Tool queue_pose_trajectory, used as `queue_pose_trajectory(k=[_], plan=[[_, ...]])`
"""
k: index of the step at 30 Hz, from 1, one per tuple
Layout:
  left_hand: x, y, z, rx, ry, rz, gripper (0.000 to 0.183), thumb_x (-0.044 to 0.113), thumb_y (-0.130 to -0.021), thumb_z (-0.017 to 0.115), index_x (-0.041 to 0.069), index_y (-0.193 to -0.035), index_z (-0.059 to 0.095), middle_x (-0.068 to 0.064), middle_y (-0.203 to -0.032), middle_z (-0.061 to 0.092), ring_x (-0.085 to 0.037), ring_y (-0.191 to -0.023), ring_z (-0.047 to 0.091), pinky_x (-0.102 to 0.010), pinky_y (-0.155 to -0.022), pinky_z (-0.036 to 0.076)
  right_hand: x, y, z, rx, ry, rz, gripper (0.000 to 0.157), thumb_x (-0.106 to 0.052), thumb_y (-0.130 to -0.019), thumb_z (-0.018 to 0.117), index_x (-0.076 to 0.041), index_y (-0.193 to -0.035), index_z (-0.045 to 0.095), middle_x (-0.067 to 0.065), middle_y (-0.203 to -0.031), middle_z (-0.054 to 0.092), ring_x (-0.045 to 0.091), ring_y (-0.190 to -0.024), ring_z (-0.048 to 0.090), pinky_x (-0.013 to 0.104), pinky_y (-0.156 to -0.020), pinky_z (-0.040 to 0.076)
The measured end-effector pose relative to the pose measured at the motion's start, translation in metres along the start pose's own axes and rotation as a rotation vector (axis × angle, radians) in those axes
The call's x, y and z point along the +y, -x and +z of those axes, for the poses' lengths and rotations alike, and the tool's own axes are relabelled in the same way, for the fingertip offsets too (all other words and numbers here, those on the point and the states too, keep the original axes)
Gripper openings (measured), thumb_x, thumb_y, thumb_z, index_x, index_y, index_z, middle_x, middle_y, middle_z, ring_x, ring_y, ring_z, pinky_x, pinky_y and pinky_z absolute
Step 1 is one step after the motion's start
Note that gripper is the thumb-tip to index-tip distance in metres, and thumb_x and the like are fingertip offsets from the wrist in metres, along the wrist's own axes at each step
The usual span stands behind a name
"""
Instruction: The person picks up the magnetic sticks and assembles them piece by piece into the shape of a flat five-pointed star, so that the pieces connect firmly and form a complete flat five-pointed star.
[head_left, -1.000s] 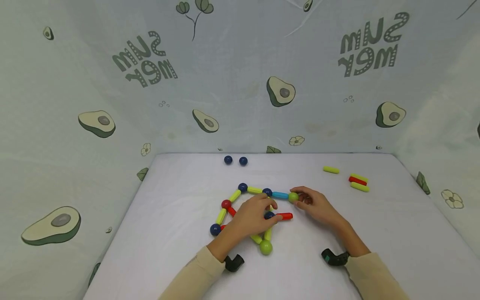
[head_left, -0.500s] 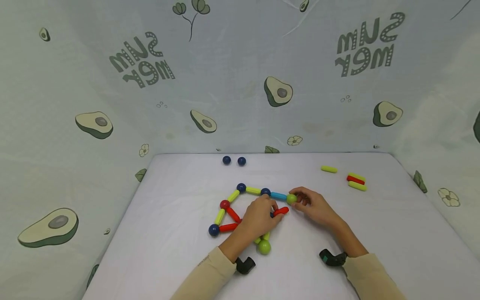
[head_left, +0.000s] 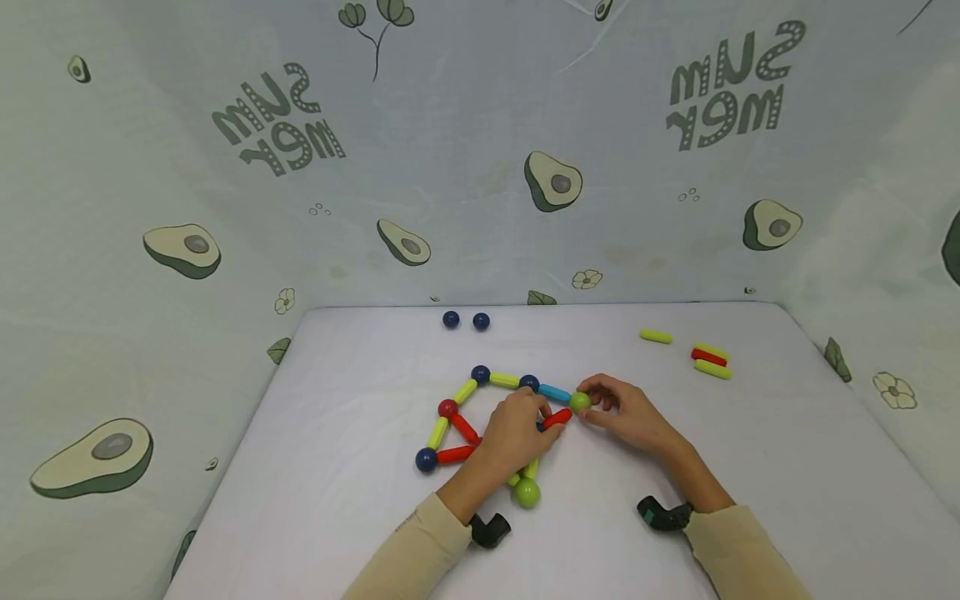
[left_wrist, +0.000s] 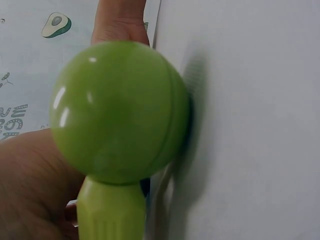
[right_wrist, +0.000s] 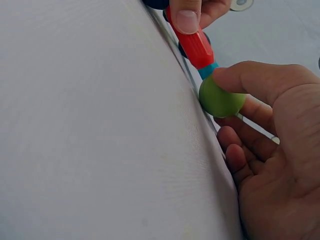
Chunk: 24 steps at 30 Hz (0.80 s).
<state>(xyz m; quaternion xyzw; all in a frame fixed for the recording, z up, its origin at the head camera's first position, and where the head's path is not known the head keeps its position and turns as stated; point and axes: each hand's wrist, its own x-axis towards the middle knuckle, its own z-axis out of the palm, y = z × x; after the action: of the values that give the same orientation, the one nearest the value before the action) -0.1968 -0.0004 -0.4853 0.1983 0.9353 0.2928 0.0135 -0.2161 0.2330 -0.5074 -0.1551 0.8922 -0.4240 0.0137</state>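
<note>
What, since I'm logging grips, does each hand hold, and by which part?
The left hand pinches the red plastic-looking rod by its sides, outer end uncovered; the right hand pinches the green plastic-looking ball by its sides.

The white tabletop [head_left: 585, 542] bears a ball-and-rod construction [head_left: 467, 429], two loose navy balls [head_left: 451, 319], three loose lime rods [head_left: 656, 336] and a loose red rod [head_left: 709, 357]

Pale cloth [head_left: 465, 125] behind the table [head_left: 592, 533] and along both sides, printed with avocados [head_left: 553, 182], flowers [head_left: 587, 279], leaves [head_left: 837, 359] and grey lettering [head_left: 726, 83]. Table top white. Light soft, shadows blurred.
</note>
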Motion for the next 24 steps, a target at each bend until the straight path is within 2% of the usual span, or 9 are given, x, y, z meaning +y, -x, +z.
queue_pose_trajectory(k=[7,10,12,16,18,24], plan=[[-0.002,0.0,-0.001,-0.001,0.01,0.007,0.03,0.041,-0.09,0.08,0.013,-0.1,0.078,0.005,-0.088,0.059,-0.006,-0.067,0.051,-0.017,-0.057,0.043,-0.001,0.0,0.001,-0.011,0.021,0.026,0.032,-0.021,-0.09,0.079,-0.01,-0.117,0.067,0.004,-0.101,0.063,0.018,-0.091,0.053,0.023,-0.077,0.044],[-0.003,0.001,-0.001,0.004,0.007,0.003,0.037,0.046,-0.089,0.08,0.013,-0.105,0.074,0.005,-0.091,0.059,-0.006,-0.069,0.051,-0.016,-0.059,0.043,-0.002,0.0,0.001,-0.013,0.027,0.037,0.031,-0.022,-0.09,0.079,-0.012,-0.116,0.068,0.003,-0.1,0.062,0.019,-0.09,0.052,0.024,-0.077,0.044],[-0.003,0.002,-0.002,0.014,-0.009,-0.02,0.047,0.051,-0.087,0.08,0.012,-0.111,0.068,0.003,-0.092,0.059,-0.008,-0.072,0.052,-0.017,-0.06,0.044,-0.002,0.001,0.0,-0.015,0.022,0.035,0.03,-0.023,-0.091,0.078,-0.011,-0.117,0.068,0.004,-0.101,0.063,0.019,-0.091,0.053,0.024,-0.078,0.045],[-0.005,0.006,-0.003,0.015,-0.064,-0.113,0.074,0.064,-0.081,0.079,0.008,-0.125,0.056,-0.001,-0.095,0.058,-0.013,-0.079,0.053,-0.021,-0.064,0.047,-0.001,0.002,-0.005,0.002,-0.007,0.065,0.031,-0.026,-0.097,0.073,-0.009,-0.122,0.065,0.006,-0.111,0.068,0.019,-0.097,0.059,0.018,-0.081,0.049],[-0.007,0.009,-0.004,-0.001,-0.089,-0.148,0.08,0.067,-0.08,0.078,0.006,-0.127,0.055,-0.002,-0.093,0.058,-0.013,-0.08,0.052,-0.022,-0.064,0.046,-0.002,0.004,-0.011,0.021,-0.023,0.087,0.032,-0.027,-0.1,0.069,-0.007,-0.125,0.063,0.009,-0.116,0.068,0.02,-0.101,0.062,0.016,-0.084,0.051],[-0.013,0.015,-0.008,-0.022,-0.09,-0.135,0.056,0.059,-0.082,0.08,0.013,-0.105,0.058,0.004,-0.078,0.055,-0.01,-0.066,0.052,-0.021,-0.054,0.042,0.006,0.02,-0.042,0.132,0.067,0.173,0.037,-0.035,-0.104,0.062,-0.006,-0.128,0.062,0.013,-0.119,0.069,0.027,-0.107,0.063,0.01,-0.082,0.048]])
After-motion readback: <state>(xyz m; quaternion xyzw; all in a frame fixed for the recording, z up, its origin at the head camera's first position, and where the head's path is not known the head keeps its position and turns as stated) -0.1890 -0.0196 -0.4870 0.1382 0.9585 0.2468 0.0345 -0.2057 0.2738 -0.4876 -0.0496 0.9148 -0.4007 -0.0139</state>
